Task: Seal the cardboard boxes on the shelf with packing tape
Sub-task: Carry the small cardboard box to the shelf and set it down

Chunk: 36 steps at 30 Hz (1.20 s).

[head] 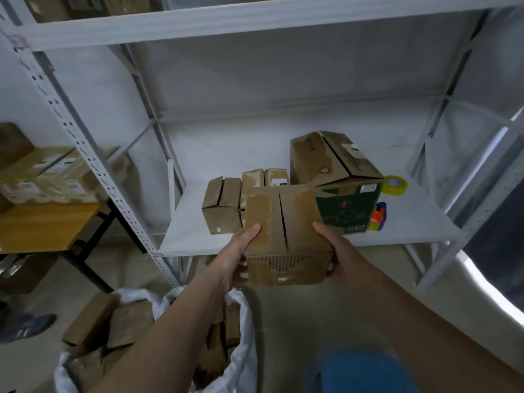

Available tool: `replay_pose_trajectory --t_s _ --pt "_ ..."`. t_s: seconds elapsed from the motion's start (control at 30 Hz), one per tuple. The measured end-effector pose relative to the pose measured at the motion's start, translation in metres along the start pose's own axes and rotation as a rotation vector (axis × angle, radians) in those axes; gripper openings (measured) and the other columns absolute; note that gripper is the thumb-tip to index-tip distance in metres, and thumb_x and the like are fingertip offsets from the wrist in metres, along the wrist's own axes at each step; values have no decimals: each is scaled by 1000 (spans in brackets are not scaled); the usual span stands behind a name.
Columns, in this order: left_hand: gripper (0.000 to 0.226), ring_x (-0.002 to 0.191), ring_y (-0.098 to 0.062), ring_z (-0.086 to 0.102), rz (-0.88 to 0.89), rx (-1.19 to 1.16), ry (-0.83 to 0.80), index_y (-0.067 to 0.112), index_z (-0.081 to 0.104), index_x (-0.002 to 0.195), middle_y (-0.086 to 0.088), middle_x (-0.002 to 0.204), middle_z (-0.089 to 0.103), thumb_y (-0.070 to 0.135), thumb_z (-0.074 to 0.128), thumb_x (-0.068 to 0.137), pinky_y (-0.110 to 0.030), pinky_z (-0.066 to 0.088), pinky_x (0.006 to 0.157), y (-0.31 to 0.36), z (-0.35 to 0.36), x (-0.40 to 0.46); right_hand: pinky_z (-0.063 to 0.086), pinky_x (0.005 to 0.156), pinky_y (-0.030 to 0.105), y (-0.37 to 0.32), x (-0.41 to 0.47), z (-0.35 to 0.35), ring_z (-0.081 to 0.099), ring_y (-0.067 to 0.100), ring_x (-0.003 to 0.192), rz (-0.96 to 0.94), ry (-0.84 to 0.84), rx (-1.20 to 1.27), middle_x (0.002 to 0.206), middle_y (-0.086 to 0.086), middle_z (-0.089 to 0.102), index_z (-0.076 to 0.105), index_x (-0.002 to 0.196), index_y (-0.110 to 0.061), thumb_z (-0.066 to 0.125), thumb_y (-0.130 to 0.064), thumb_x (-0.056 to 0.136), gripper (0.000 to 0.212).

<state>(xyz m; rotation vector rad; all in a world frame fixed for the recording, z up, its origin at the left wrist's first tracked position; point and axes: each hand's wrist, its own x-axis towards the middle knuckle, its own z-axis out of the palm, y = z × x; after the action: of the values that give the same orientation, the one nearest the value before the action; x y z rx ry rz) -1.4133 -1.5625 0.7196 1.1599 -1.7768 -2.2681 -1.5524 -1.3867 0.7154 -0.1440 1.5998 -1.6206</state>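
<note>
While both hands hold a box (286, 234), shelf boxes (224, 205) crowd behind.

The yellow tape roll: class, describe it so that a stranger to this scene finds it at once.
Start at the white metal shelf and go to the large green-sided box at its right. The yellow tape roll lies just right of that box, behind the orange and blue tape dispenser. It is the only round, yellow thing there.

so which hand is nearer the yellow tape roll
Right. The right hand grips the held box's right side, below-left of the yellow tape roll; the left hand is farther, across the box.
</note>
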Motion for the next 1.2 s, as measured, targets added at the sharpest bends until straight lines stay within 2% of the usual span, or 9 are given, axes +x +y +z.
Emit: replay_pose_trajectory --t_s 0.2,0.4,0.53,0.67,0.77,0.87,1.0,1.1,1.2 --pt "71 103 -31 64 -9 -22 12 31 53 126 -7 108 71 70 66 69 -46 54 83 33 -5 56 44 96 53 -32 61 5 54 29 109 13 38 19 116 3 60 58 103 -36 65 -55 76 34" --pt "75 104 -29 65 -8 -3 -47 29 52 128 -7 111 70 68 69 68 -41 56 78 67 0 120 43 97 54 -55 120 -7 57 24 105 -8 88 41 112 1 64 58 115 -34 62 -52 81 38" --pt "75 105 -29 64 -3 -4 -73 30 50 130 -8 112 69 66 70 67 -42 57 77 84 0 173 44 97 53 -69 162 -12 58 24 104 5 127 52 111 -1 65 59 112 -37 63 -52 81 35" --pt "80 108 -32 62 -28 -1 -97 29 52 129 -10 115 68 66 74 62 -47 53 84 111 -9 232 47 93 47 -96 210 -8 59 24 103 28 112 136 112 1 65 59 106 -34 64 -44 84 24" --pt "71 107 -33 63 -52 -11 -87 27 55 126 -11 113 69 62 73 67 -53 49 92 136 -20 268 47 92 46 -120 246 -2 59 25 105 56 81 136 116 3 64 56 112 -33 65 -45 83 32" --pt "68 108 -34 63 -63 -47 -87 26 60 122 -12 112 70 60 76 65 -54 48 95 155 -34 299 50 82 39 -139 277 10 60 24 101 51 60 161 113 4 64 56 114 -29 64 -41 85 33" --pt "65 109 -34 63 -90 -56 -48 25 63 119 -13 113 69 59 76 65 -54 48 95 168 -38 327 48 95 45 -147 307 13 60 25 103 78 59 180 113 5 65 59 110 -28 66 -41 83 31" --pt "57 104 -32 62 -83 -82 -14 22 63 116 -17 114 68 56 73 72 -46 45 91 171 -38 336 44 101 48 -150 321 14 58 27 110 97 48 211 118 6 63 58 118 -26 68 -40 83 39" --pt "55 105 -32 64 -80 -94 31 21 64 115 -15 110 70 54 74 72 -50 49 93 180 -40 346 43 102 47 -159 335 17 55 26 113 104 19 214 119 4 61 56 114 -28 62 -39 88 29"
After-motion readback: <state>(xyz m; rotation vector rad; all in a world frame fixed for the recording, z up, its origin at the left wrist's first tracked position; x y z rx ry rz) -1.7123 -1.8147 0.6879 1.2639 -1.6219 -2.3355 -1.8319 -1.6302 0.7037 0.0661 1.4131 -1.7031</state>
